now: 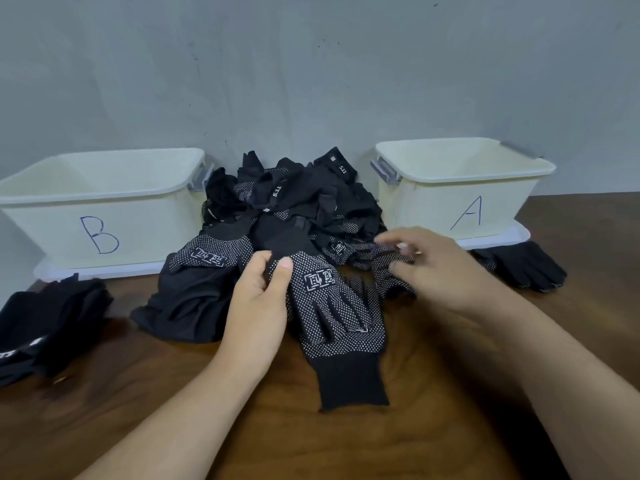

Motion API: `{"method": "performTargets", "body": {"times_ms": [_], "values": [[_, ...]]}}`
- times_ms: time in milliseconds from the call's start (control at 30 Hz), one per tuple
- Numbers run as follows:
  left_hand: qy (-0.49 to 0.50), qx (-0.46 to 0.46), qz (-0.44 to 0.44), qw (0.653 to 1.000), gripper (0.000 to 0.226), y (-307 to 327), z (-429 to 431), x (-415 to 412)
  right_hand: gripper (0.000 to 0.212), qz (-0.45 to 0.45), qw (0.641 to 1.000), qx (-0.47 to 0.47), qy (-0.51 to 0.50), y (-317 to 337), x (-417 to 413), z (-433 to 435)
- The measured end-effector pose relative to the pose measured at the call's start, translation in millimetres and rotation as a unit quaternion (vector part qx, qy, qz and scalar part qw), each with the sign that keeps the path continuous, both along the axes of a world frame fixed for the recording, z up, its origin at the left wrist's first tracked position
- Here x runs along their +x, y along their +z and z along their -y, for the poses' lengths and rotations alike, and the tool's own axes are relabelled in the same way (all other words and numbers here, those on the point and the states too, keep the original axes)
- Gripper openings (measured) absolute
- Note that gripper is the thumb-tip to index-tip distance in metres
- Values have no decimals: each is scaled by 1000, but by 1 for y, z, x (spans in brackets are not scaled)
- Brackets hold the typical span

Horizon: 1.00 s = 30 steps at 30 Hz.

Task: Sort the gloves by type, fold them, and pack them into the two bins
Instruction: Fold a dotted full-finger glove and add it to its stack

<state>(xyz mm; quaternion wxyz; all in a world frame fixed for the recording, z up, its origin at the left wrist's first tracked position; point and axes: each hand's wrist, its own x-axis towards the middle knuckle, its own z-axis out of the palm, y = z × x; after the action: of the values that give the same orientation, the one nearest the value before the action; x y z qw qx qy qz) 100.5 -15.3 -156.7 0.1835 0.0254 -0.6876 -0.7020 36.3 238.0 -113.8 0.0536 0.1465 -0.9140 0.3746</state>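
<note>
Black dotted glove (334, 317) lies at frame centre on the wooden table (329, 448), its upper edge pinched by the left hand (258, 306), while the blurred right hand (433, 268), grip unclear, touches the glove pile (294, 202) between bin B (52, 230) at left and bin A (433, 209) at right.

A dark brown wooden surface (346, 452) is stretching across the lower part of the view, its grain catching a dull sheen. Behind it a grey wall (311, 64) is rising, showing small dark specks and scuffs. A flat translucent lid (104, 270) is lying at the left near the wall, and a second lid (502, 240) is lying at the right.
</note>
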Motion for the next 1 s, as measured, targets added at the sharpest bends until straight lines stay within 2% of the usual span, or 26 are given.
{"method": "performTargets", "body": {"times_ms": [67,100,200,300,367,433,500,600,633,700,733,800,867,933,1000], "values": [[-6,-18,4,1000,38,-1,-1,-1,46,9,993,112,23,-16,-4,-4],[-10,-26,5,1000,41,-1,-1,-1,49,10,990,137,25,-22,-5,-3],[-17,-25,7,1000,40,-1,-2,-1,34,-8,987,158,1,-25,-9,-2],[-11,-22,3,1000,24,-1,-2,0,12,-49,986,155,-30,-18,-8,-1],[-7,-32,6,999,17,0,-3,2,9,-72,993,66,-58,-8,-5,2],[3,-40,13,999,12,4,-4,5,8,-86,990,-65,-95,11,0,9],[7,-49,19,999,18,8,-7,8,6,-98,974,-173,-109,37,-3,23],[8,-47,17,999,12,8,-7,8,5,-118,947,-287,-82,78,-25,58],[7,-44,15,999,13,8,-6,8,4,-101,937,-328,-62,90,-35,68],[3,-39,5,999,23,10,-6,8,26,-29,925,-378,-2,105,-52,82],[3,-38,2,999,26,11,-6,8,35,0,930,-367,22,106,-56,86],[6,-38,-2,999,26,10,-5,8,40,-8,959,-282,22,100,-55,90],[6,-37,-3,999,28,9,-4,9,31,-11,970,-241,12,81,-44,87],[-1,-36,-8,999,21,9,-5,10,20,50,971,-233,22,61,-30,84],[-16,-32,-14,999,16,11,-6,12,19,125,968,-211,53,45,-19,80]]}}
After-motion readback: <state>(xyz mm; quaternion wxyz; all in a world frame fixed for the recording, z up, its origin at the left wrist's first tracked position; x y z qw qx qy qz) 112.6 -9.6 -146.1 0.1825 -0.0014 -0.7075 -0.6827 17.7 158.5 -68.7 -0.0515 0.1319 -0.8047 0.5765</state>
